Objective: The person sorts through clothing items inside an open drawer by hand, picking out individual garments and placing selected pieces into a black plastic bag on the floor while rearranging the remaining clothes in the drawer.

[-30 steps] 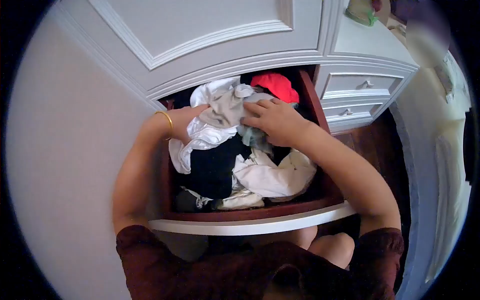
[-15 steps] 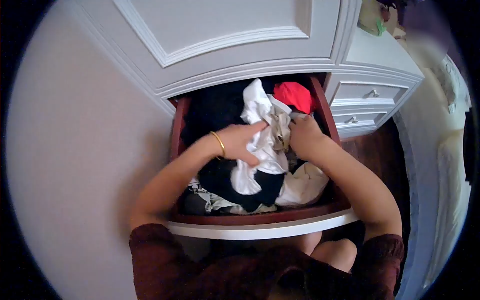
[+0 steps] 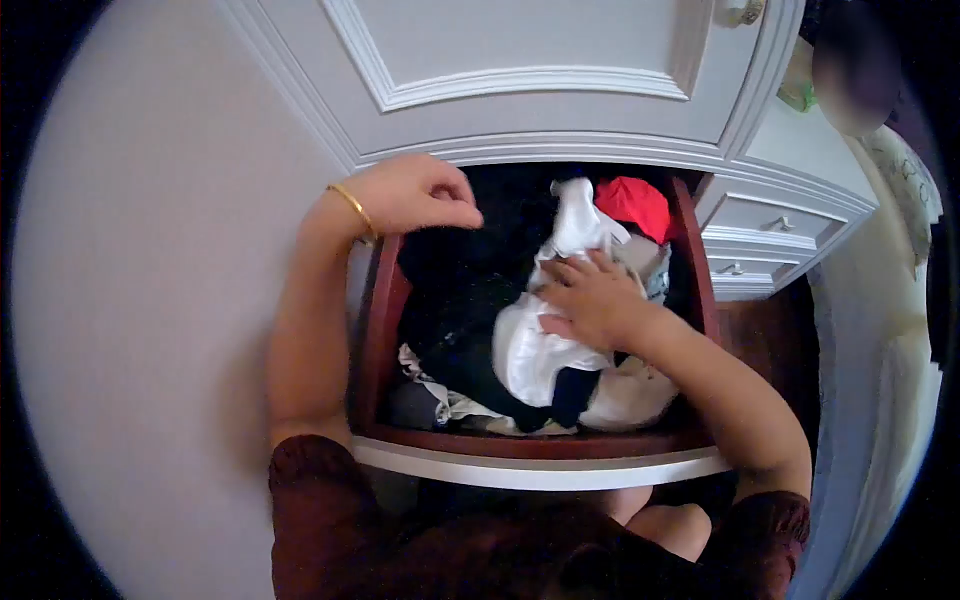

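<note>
A pulled-out drawer (image 3: 382, 310) with dark red sides holds a heap of clothing. My right hand (image 3: 600, 305) lies on a shiny white garment (image 3: 530, 350), its fingers spread over the fabric. My left hand (image 3: 415, 195), with a gold bangle at the wrist, is over the drawer's back left corner. Its fingers are loosely curled and the thumb stands apart, with nothing visible between them. Black clothing (image 3: 455, 300) fills the drawer's left side below it. A red cloth (image 3: 635, 208) sits in the back right corner. An off-white cloth (image 3: 630, 395) is at the front right, partly under my right forearm.
A white cabinet door (image 3: 530, 110) rises behind the drawer. To the right stands a small white chest (image 3: 775, 225) with two drawers. Past it is a bed (image 3: 880, 370) with pale bedding. A plain wall (image 3: 150, 300) borders the left side.
My left hand has come off the white garment and moved up and left. My right hand has shifted from the garment's right edge onto its middle. The view has turned slightly.
</note>
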The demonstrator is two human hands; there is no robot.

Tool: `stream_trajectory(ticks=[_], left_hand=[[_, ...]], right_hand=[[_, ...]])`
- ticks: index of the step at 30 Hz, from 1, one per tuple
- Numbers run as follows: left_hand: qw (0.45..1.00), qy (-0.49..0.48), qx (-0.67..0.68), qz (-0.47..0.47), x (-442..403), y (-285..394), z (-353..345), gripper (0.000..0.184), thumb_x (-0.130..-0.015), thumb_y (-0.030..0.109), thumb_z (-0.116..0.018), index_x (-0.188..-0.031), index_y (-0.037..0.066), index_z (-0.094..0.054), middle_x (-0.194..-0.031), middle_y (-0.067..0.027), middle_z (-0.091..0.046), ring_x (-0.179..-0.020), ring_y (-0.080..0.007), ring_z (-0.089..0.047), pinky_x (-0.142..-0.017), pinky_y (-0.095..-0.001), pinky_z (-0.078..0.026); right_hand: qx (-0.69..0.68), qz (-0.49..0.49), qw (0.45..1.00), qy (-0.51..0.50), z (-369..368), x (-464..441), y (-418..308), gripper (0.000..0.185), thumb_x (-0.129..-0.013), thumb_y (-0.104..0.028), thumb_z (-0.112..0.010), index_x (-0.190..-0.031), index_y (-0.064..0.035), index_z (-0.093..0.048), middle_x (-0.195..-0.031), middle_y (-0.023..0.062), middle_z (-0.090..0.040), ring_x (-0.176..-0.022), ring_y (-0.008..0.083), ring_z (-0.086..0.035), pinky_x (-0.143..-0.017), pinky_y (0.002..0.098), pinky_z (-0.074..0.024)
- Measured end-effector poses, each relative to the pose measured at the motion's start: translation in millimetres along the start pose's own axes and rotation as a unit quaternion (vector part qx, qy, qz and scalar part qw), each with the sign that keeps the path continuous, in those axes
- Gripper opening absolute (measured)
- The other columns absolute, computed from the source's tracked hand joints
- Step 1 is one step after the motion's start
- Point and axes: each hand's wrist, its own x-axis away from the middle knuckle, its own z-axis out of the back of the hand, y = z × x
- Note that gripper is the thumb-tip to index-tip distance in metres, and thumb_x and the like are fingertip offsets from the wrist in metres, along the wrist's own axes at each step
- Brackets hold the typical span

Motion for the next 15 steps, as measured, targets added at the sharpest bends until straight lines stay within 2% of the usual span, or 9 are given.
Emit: stream_trajectory(ticks=[1,2,5,6,7,8,11,12,15], left_hand=[[0.998,0.031,-0.047,0.042,-1,-11,5,0.04,-0.08,0.035,-0.068,-0.103,0.003,-0.066,-0.095,-0.0131,-0.068,-0.085,-0.0229,-0.064,-0.074,-0.0345,-0.05],[0.987,0.002,-0.129,0.097,-5,-20,5,0.056,-0.079,0.043,-0.067,-0.116,0.001,-0.06,-0.109,-0.0186,-0.063,-0.099,-0.0289,-0.061,-0.086,-0.0361,-0.048],[0.982,0.102,-0.152,0.051,-27,-78,-34,0.081,-0.073,0.06,-0.062,-0.124,-0.002,-0.051,-0.119,-0.0241,-0.057,-0.111,-0.0356,-0.055,-0.095,-0.0389,-0.043],[0.984,0.086,-0.132,0.085,-39,-86,-46,0.098,-0.072,0.065,-0.059,-0.136,-0.005,-0.035,-0.131,-0.0275,-0.046,-0.122,-0.0374,-0.045,-0.103,-0.0382,-0.035],[0.985,0.061,-0.114,0.114,-46,-85,-55,0.107,-0.07,0.068,-0.059,-0.142,-0.003,-0.023,-0.139,-0.0293,-0.035,-0.128,-0.0391,-0.038,-0.106,-0.0381,-0.031],[0.984,0.052,-0.11,0.129,-51,-83,-65,0.107,-0.072,0.068,-0.058,-0.143,-0.002,-0.018,-0.14,-0.0315,-0.031,-0.131,-0.0395,-0.033,-0.108,-0.0377,-0.028],[0.984,0.001,-0.081,0.16,-67,-76,-87,0.114,-0.073,0.072,-0.055,-0.145,-0.002,-0.006,-0.142,-0.0355,-0.023,-0.136,-0.0409,-0.022,-0.112,-0.0362,-0.02],[0.985,0.028,-0.101,0.137,-71,-73,-91,0.115,-0.071,0.068,-0.061,-0.144,-0.004,-0.008,-0.142,-0.0343,-0.025,-0.135,-0.0412,-0.025,-0.111,-0.0364,-0.022],[0.997,0.075,0.029,0.01,-81,-71,-94,0.115,-0.069,0.06,-0.068,-0.143,-0.005,-0.01,-0.142,-0.0338,-0.025,-0.132,-0.0432,-0.028,-0.11,-0.0381,-0.025]], right_hand=[[-0.001,-0.004,1.0,-0.029,0,7,6,0.051,-0.077,-0.038,-0.061,-0.119,-0.0087,-0.057,-0.126,0.0104,-0.052,-0.118,0.0306,-0.046,-0.105,0.0511,-0.0258],[0.045,-0.016,0.997,-0.066,5,14,19,0.053,-0.077,-0.04,-0.062,-0.119,-0.0092,-0.057,-0.127,0.0094,-0.052,-0.119,0.0292,-0.046,-0.107,0.0506,-0.0239],[0.197,-0.076,0.956,-0.206,14,37,38,0.052,-0.075,-0.038,-0.061,-0.119,-0.0102,-0.058,-0.12,0.0063,-0.058,-0.12,0.0257,-0.046,-0.109,0.0529,-0.0168],[0.233,-0.049,0.959,-0.154,3,45,40,0.048,-0.077,-0.036,-0.059,-0.117,-0.0103,-0.06,-0.119,0.0064,-0.059,-0.121,0.0258,-0.046,-0.11,0.0537,-0.0151],[0.266,-0.02,0.959,-0.101,-12,50,41,0.044,-0.078,-0.034,-0.057,-0.115,-0.0104,-0.061,-0.118,0.0066,-0.06,-0.123,0.0259,-0.045,-0.11,0.0545,-0.0134],[0.263,-0.067,0.957,-0.103,-32,49,40,0.042,-0.08,-0.031,-0.055,-0.116,-0.0102,-0.061,-0.121,0.0067,-0.059,-0.125,0.0267,-0.043,-0.11,0.0559,-0.0112],[0.369,-0.063,0.866,-0.33,9,27,-8,0.047,-0.084,-0.029,-0.053,-0.127,-0.0086,-0.055,-0.142,0.0092,-0.041,-0.134,0.0309,-0.029,-0.109,0.0601,-0.0052],[0.383,-0.059,0.867,-0.313,5,26,-11,0.045,-0.085,-0.028,-0.052,-0.125,-0.0086,-0.057,-0.141,0.0101,-0.042,-0.134,0.0312,-0.03,-0.11,0.0597,-0.0059],[0.347,-0.067,0.899,-0.259,2,26,-11,0.042,-0.085,-0.025,-0.051,-0.122,-0.0085,-0.059,-0.139,0.0121,-0.045,-0.134,0.0315,-0.031,-0.11,0.0576,-0.0084]])
